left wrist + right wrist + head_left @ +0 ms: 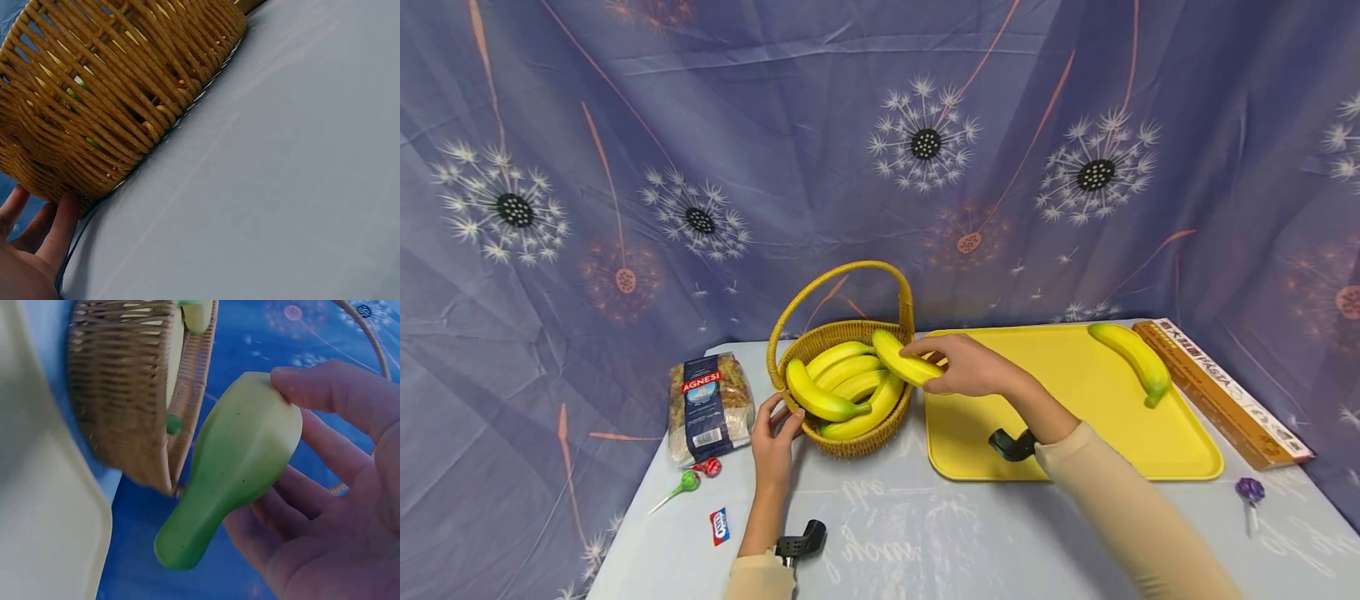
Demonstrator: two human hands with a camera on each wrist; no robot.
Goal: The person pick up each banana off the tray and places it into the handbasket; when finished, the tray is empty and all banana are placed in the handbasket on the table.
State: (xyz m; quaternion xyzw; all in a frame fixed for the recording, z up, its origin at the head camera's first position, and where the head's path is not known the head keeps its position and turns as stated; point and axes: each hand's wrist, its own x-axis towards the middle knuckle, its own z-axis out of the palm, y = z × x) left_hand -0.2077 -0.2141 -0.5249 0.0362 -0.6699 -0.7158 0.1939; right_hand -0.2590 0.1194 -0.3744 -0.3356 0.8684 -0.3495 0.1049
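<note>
A woven basket [857,440] with a tall handle holds several yellow bananas [838,385]. My right hand [964,364] grips one more banana [904,359] over the basket's right rim; the right wrist view shows that banana [237,464] lying in my curled fingers [337,394] beside the basket [125,394]. My left hand [773,435] rests with straight fingers against the basket's left side. The left wrist view shows its fingers [59,226] touching the wicker wall [112,100]. Another banana [1133,357] lies on the yellow tray [1075,433] at its far right.
A pasta bag [710,405], two lollipops [696,475] and a small sweet wrapper [720,526] lie left of the basket. A long pasta box [1221,390] sits right of the tray, a purple lollipop [1251,493] near the front right. A patterned cloth hangs behind.
</note>
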